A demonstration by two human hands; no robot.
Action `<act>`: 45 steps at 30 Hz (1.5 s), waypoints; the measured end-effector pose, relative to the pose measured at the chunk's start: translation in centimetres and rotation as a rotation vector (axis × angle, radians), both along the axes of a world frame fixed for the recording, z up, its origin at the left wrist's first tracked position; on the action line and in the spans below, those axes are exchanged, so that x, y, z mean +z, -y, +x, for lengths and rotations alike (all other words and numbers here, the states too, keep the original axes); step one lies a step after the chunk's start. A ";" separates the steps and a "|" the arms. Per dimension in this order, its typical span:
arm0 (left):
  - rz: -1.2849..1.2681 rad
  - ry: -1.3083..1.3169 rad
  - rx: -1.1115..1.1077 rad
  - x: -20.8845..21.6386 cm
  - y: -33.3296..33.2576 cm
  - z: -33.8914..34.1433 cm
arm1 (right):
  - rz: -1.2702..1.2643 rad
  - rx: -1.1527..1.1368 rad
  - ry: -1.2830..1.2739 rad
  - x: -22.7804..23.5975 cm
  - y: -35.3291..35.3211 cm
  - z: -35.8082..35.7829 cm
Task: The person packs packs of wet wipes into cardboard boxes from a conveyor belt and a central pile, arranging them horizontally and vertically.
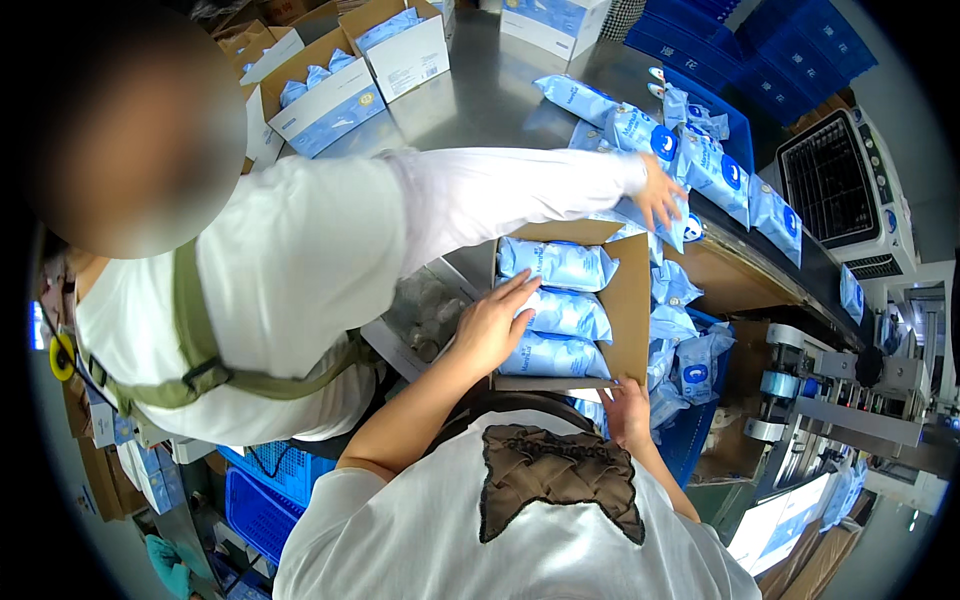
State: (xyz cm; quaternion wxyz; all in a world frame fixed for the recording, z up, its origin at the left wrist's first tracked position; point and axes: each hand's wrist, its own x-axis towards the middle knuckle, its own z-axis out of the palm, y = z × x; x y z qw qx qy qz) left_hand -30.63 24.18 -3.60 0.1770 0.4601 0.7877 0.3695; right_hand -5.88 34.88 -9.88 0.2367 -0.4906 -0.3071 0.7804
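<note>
Left hand (490, 325): laid over the packs in the open carton, centre of frame. Fingers extended and slightly fanned, pointed to upper right; thumb set apart below the index finger. Palm turned down, nothing enclosed. Forearm angled in from lower left of centre, elbow bent outward.

Right hand (628, 412): placed at the lower right corner of the open carton (630, 310). Fingertips are pointed up the frame and set against the corner; forearm brought in from lower right, wrist bent. Whether the cardboard is actually pinched cannot be told, as the finger undersides are hidden.

Three light-blue packs (570, 315) are stacked in a column inside the carton, long sides together, lying crosswise in the frame. The left hand's fingertips are rested on the upper and middle ones.

Co-worker's arm is stretched across from the left, above the carton in frame; co-worker's hand (660, 195) is held palm down with fingers spread, at the loose packs (715, 170), upper right. Contact there cannot be told.

More packs are piled in a blue crate (690, 455), right of the carton. Filled white boxes (330, 110) are lined up on the steel table (480, 95), upper left.
</note>
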 end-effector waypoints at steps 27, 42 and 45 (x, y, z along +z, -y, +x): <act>-0.354 -0.113 0.111 -13.7 14.1 0.1 | -0.442 0.186 -0.028 -1.9 -17.2 -16.4; -0.277 -0.127 0.121 -14.2 12.9 0.0 | -0.004 0.750 -0.265 -0.3 -9.3 -39.0; -0.233 -0.185 0.169 -12.3 9.8 -0.7 | 0.330 0.791 -0.048 -0.7 -13.6 -26.8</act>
